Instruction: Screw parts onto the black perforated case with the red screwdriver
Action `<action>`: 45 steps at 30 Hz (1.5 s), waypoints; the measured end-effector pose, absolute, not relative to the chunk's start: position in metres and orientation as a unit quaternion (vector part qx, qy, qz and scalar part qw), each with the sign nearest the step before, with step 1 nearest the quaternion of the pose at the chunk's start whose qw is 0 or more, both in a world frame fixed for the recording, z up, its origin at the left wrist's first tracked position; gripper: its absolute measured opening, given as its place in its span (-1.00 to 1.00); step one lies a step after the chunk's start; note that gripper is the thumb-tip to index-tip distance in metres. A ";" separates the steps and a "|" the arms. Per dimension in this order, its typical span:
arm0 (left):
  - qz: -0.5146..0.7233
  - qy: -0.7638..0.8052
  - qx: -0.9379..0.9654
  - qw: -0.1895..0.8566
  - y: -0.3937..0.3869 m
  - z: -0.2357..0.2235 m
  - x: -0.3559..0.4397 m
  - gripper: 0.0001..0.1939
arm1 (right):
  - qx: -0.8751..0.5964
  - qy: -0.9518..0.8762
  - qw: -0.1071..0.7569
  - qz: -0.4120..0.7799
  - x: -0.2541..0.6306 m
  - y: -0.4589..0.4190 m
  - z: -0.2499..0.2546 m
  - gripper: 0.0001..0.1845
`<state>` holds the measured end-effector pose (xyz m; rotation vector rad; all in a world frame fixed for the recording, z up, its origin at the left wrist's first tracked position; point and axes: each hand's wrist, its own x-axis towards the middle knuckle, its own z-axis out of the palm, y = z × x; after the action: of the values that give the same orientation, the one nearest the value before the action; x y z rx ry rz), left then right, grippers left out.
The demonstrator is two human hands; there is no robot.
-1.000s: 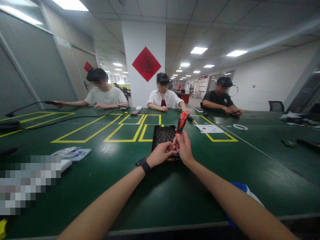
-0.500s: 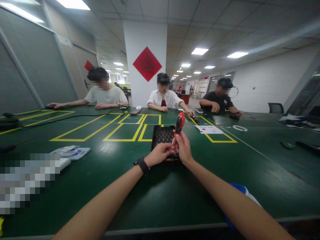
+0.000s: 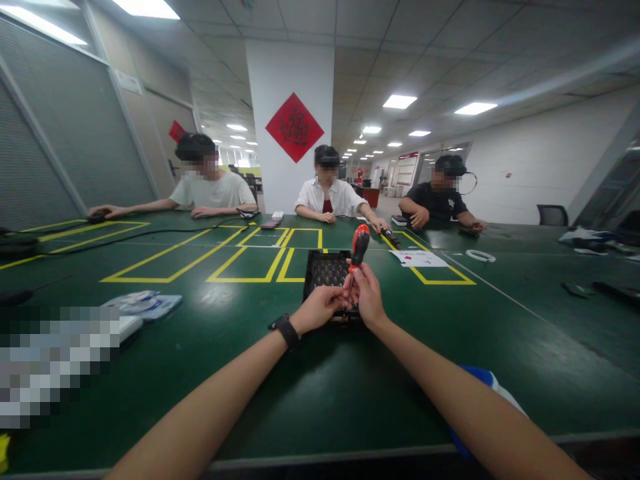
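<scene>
In the head view, a screwdriver with a red and black handle stands nearly upright, handle up. My right hand is closed round its lower part, below the handle. My left hand has its fingers pinched together close to the shaft and touching the right fingers. Whatever sits in that pinch is hidden. Beneath both hands lies a black tray-like case with a patterned, bumpy inside. The hands cover its near right part, and the screwdriver's tip cannot be made out.
Yellow tape outlines mark the green table. A white paper and a white ring lie to the right. Packets lie at left, a blue and white object under my right forearm. Three people sit opposite.
Both hands stay at the same place over the black case. The screwdriver's handle has shifted by a hair at most.
</scene>
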<state>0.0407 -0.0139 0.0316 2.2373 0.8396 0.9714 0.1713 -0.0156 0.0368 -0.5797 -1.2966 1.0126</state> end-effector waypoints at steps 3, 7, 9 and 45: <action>0.371 0.305 0.829 0.288 -0.012 0.029 0.041 -0.86 | -0.257 -0.572 0.650 0.429 0.171 -0.017 0.038 -0.67; 0.395 0.325 0.809 0.290 -0.008 0.023 0.042 -0.85 | -0.244 -0.573 0.663 0.416 0.169 -0.018 0.040 -0.73; 0.400 0.336 0.802 0.288 -0.008 0.023 0.042 -0.82 | -0.239 -0.574 0.663 0.417 0.169 -0.018 0.040 -0.72; 0.395 0.364 0.784 0.311 -0.007 0.024 0.042 -0.74 | -0.224 -0.572 0.653 0.444 0.173 -0.010 0.037 -0.73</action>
<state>0.0421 -0.0072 0.0237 2.0715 0.9606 1.0421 0.1726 -0.0099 0.0373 -0.5091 -1.2969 1.0066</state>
